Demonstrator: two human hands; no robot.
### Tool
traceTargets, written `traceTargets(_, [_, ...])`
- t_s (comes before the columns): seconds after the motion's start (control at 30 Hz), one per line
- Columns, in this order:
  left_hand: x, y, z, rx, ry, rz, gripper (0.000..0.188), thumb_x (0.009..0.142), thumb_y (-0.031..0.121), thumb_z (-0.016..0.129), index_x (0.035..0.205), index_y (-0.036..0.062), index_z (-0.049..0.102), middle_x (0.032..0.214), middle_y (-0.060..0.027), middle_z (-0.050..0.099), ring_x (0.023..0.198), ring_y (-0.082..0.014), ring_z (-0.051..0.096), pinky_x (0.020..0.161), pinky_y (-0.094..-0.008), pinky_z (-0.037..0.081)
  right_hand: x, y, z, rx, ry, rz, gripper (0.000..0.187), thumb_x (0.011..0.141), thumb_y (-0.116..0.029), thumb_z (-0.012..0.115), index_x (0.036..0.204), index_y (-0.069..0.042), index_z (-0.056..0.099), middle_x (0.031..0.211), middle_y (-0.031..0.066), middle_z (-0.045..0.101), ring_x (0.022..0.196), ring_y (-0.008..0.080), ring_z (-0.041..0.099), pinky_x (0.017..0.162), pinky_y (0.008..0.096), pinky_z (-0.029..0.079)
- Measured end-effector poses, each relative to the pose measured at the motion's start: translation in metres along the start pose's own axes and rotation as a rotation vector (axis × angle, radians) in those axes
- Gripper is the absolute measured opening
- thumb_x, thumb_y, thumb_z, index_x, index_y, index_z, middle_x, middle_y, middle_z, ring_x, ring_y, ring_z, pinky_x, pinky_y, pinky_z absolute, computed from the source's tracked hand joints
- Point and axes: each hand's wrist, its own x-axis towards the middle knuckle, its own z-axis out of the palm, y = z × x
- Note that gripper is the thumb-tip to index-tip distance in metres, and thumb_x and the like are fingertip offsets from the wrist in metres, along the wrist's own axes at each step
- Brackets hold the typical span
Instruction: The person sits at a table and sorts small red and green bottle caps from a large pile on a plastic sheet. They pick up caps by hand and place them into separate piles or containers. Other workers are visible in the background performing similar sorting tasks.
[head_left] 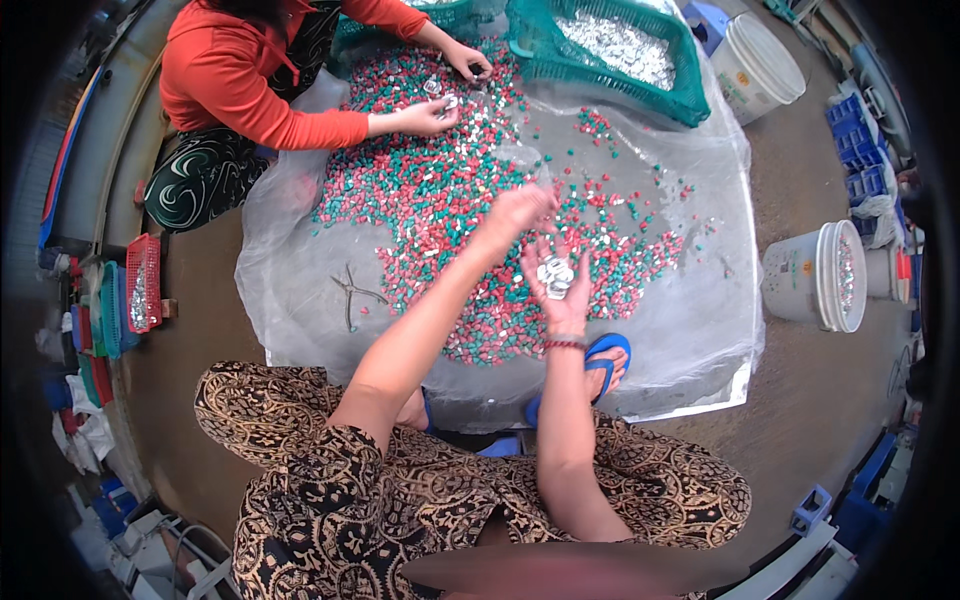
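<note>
My right hand (562,308) is palm up over the pile, with several small shiny silver metal pieces (555,276), some of them ring-like, lying in it. A dark red bead bracelet circles that wrist. Just above and to the left hovers my left hand (522,212), its fingers bent down and blurred, so what they hold, if anything, cannot be made out. Beneath both hands spreads a pile of small red and green pebble-like pieces (450,240), with silvery bits mixed in. It lies on a clear plastic sheet (690,350).
Across the pile at the far left sits a person in an orange-red jacket (230,90), both hands picking among the pieces. A green basket (690,105) with silver pieces stands at the back. White buckets (795,280) line the right, a red basket (143,285) the left. A twig-like piece (350,290) lies on the sheet.
</note>
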Motion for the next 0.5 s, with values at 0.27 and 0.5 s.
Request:
traceTargets(0.27, [-0.049,0.000,0.032,1.103,-0.220,0.458,0.038,0.087,0.036,0.054,0.113,0.0083,0.054,0.122,-0.0157,0.044,0.119,-0.0328,0.040,0.099,-0.0444,0.035,0.023,-0.015,-0.007,-0.156,0.224,-0.209,0.031,0.093,-0.035,0.041,0.105,-0.010,0.055,0.105,0.0096,0.060,0.100,0.0289,0.057,0.084,0.0475,0.050])
traceTargets(0.5, [-0.072,0.116,-0.072,1.699,-0.557,0.190,0.040,0.088,0.039,0.052,0.112,0.0074,0.055,0.115,-0.0189,0.049,0.110,-0.0347,0.048,0.088,-0.0469,0.044,0.085,-0.115,0.259,-0.021,-0.235,-0.054,0.083,0.089,-0.054,0.038,0.144,-0.008,-0.004,0.148,0.0231,-0.004,0.133,0.0487,0.011,0.101,0.0709,0.018])
